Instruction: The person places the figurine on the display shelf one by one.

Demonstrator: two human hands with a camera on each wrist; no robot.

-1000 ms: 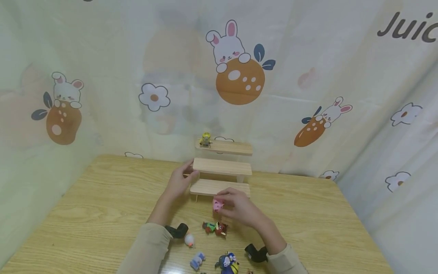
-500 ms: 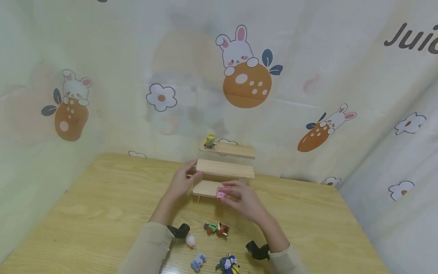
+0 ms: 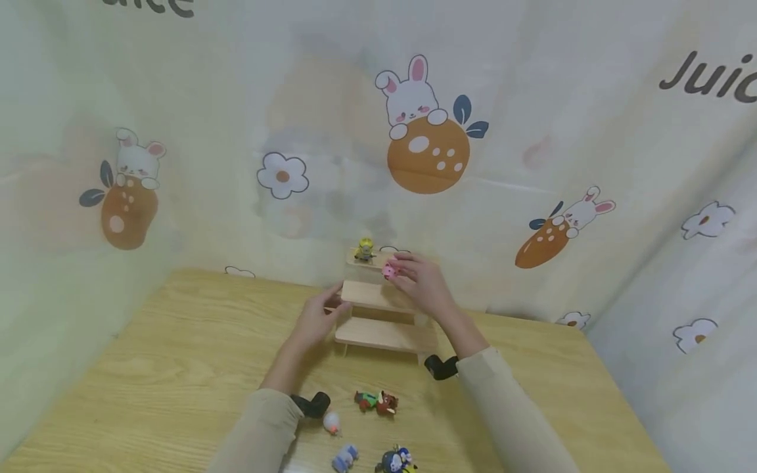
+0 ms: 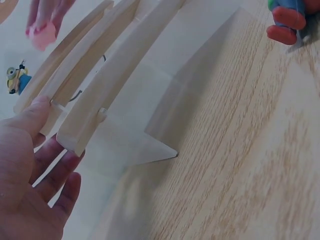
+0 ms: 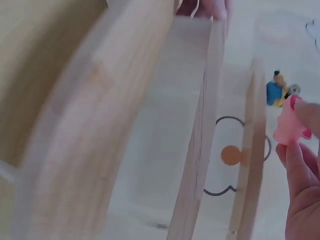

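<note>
In the head view, a three-step wooden display stand (image 3: 384,334) stands at the back of the table. My left hand (image 3: 315,318) holds its left end, thumb against the middle board in the left wrist view. A small pink pig-like figurine (image 3: 388,270) is pinched between the fingertips of my right hand (image 3: 427,284). That hand is up by the top board, hiding the board's right part. On the top board's left end stands a yellow Minion figurine (image 3: 364,249), also visible beyond the pink figurine (image 5: 289,122) in the right wrist view.
Figurines lie on the wooden table (image 3: 177,355) in front of the stand: a red-and-green one (image 3: 376,402), a white one (image 3: 332,422), a blue-grey one (image 3: 345,458) and a dark one with yellow (image 3: 395,461). A printed curtain (image 3: 331,118) hangs behind.
My right hand has carried the pink figurine up from in front of the lowest board to the top board. The left hand has stayed at the stand's left end.
</note>
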